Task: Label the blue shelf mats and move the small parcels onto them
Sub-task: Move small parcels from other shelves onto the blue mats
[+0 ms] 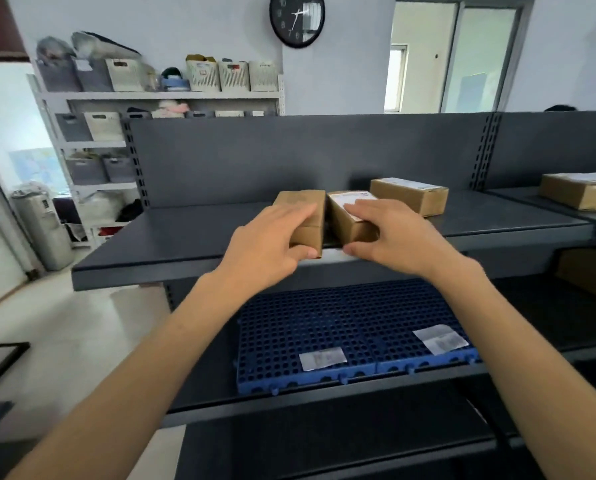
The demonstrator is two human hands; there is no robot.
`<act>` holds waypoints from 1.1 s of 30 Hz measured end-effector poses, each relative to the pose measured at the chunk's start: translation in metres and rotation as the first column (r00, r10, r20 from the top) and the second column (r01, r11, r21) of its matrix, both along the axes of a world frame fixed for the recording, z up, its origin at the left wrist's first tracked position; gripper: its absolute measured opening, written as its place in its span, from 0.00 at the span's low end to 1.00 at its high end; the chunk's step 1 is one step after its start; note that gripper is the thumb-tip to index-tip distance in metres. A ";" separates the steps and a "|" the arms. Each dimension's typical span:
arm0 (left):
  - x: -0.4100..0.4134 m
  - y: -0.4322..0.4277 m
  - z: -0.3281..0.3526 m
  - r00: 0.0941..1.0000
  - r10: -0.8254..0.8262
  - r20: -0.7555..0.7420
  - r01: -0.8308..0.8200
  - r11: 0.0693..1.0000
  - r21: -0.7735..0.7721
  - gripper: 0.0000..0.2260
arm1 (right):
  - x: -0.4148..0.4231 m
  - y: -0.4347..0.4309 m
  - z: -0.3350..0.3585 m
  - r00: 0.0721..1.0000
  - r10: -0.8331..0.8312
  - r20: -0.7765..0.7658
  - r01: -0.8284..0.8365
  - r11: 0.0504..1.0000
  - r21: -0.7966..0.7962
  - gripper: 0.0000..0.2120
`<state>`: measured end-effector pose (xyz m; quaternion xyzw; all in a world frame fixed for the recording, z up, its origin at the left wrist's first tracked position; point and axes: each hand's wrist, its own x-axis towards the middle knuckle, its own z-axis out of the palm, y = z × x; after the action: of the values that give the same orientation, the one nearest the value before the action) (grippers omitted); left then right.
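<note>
My left hand (272, 239) grips the left parcel (307, 202), right hand (390, 233) the right parcel (352, 227); stiff cardboard, prob light, so hold top & front end.

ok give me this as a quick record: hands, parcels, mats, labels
left hand: grips left parcel on top shelf
right hand: grips right parcel, beside the left one
third parcel: on top shelf, behind and right of the hands, untouched
left mat: blue, on lower shelf, no parcel on it
right mat: blue, right beside left mat, no parcel on it
left label: on left mat, near front edge
right label: on right mat, near front edge
</note>
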<state>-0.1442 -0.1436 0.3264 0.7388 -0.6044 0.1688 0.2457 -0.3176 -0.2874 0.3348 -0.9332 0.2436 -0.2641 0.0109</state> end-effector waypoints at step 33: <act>0.123 -0.047 -0.274 0.985 0.169 -0.027 -0.164 0.979 0.118 0.27 | 0.158 -0.040 -0.284 0.974 0.195 0.113 -0.204 0.977 0.068 0.20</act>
<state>-0.0213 -0.1904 0.0520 0.8028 -0.5446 0.1397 0.1986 -0.1600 -0.3275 0.0511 -0.9365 0.1579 -0.3006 0.0872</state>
